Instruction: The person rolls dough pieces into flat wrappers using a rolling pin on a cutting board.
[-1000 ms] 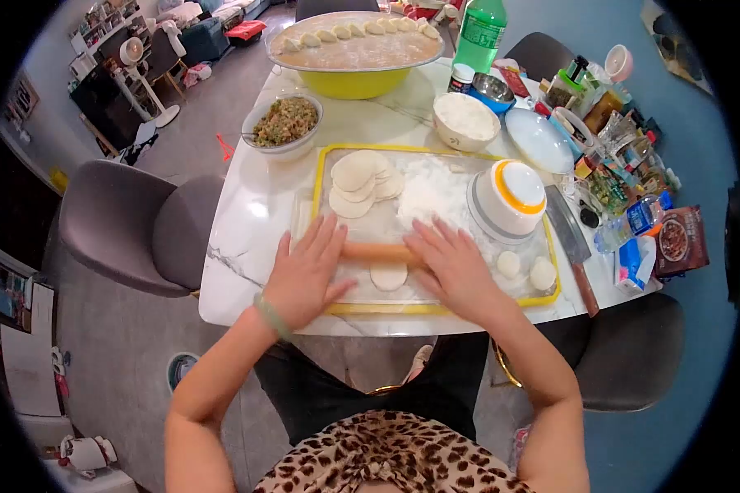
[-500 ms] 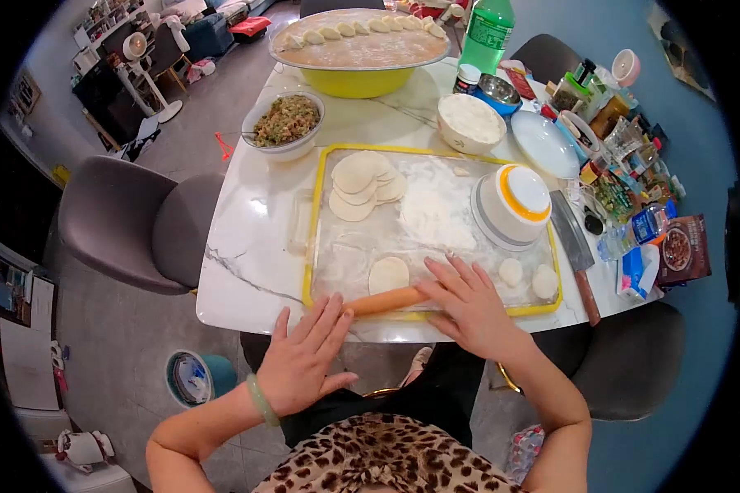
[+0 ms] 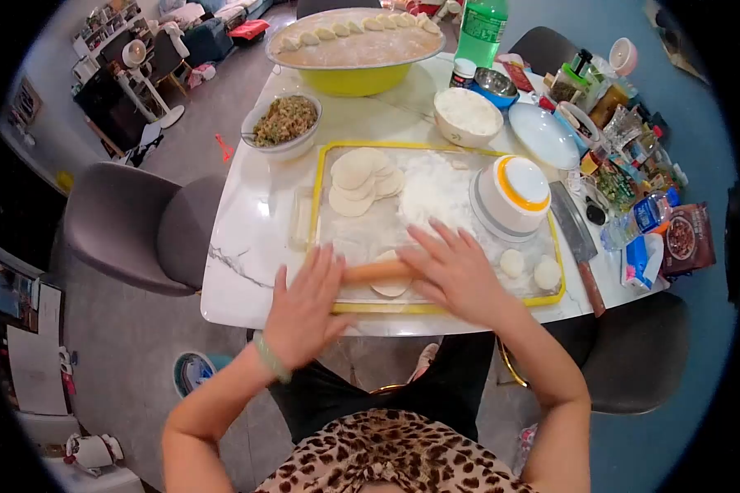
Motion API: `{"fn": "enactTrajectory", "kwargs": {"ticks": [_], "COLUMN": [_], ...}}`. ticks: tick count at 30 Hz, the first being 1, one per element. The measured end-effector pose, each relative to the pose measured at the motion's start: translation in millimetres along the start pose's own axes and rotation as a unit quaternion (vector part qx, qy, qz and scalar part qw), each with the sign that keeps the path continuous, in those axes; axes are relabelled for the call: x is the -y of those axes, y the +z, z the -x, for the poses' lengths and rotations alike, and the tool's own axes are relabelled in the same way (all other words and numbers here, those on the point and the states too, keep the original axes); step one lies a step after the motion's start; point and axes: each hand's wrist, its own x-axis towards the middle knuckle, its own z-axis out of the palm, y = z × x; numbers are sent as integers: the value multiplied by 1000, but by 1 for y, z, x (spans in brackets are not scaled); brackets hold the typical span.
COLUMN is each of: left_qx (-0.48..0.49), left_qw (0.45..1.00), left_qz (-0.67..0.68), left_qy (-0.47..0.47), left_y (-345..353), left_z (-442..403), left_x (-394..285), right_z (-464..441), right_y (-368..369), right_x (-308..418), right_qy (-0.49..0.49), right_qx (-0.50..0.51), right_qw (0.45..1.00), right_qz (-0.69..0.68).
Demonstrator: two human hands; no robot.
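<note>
A wooden rolling pin [image 3: 374, 274] lies across a round of dough [image 3: 392, 287] near the front of the yellow-edged mat [image 3: 436, 308]. My left hand [image 3: 304, 304] rests flat on the pin's left end, its fingers stretched out. On the right end lies my right hand [image 3: 452, 275], also flat with fingers spread and slightly blurred. Behind them are a stack of thin wrappers [image 3: 353, 177] and a patch of white flour [image 3: 432, 193]. An upturned white bowl [image 3: 514, 193] with an orange ring and two small dough pieces [image 3: 512, 263] are at the right.
A bowl of filling [image 3: 284, 123], a flour bowl [image 3: 469, 115] and a large tray of dumplings [image 3: 353, 45] on a yellow-green basin stand farther back. At the right lie a cleaver [image 3: 574, 226], bottles, jars and packets. A grey chair [image 3: 131, 226] stands left of the table.
Both hands and the rolling pin first came back to the mat's front edge, then moved forward again onto the dough round.
</note>
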Motion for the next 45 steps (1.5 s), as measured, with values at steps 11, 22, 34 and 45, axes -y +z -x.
{"fn": "enactTrajectory", "kwargs": {"ticks": [11, 22, 34, 45], "left_qx": [55, 45, 1, 29], "left_qw": [998, 998, 999, 999], "left_qz": [1, -27, -15, -22], "left_qy": [26, 45, 30, 35], "left_y": [-3, 1, -1, -9], "left_z": [-5, 2, -15, 3], "left_x": [2, 7, 14, 3], "right_z": [2, 11, 6, 14], "right_y": [-7, -10, -7, -7], "right_x": [0, 11, 2, 6], "right_qy": [12, 24, 28, 13], "right_qx": [16, 53, 40, 37], "right_qw": [1000, 998, 999, 999], "right_qz": [16, -8, -6, 5]}}
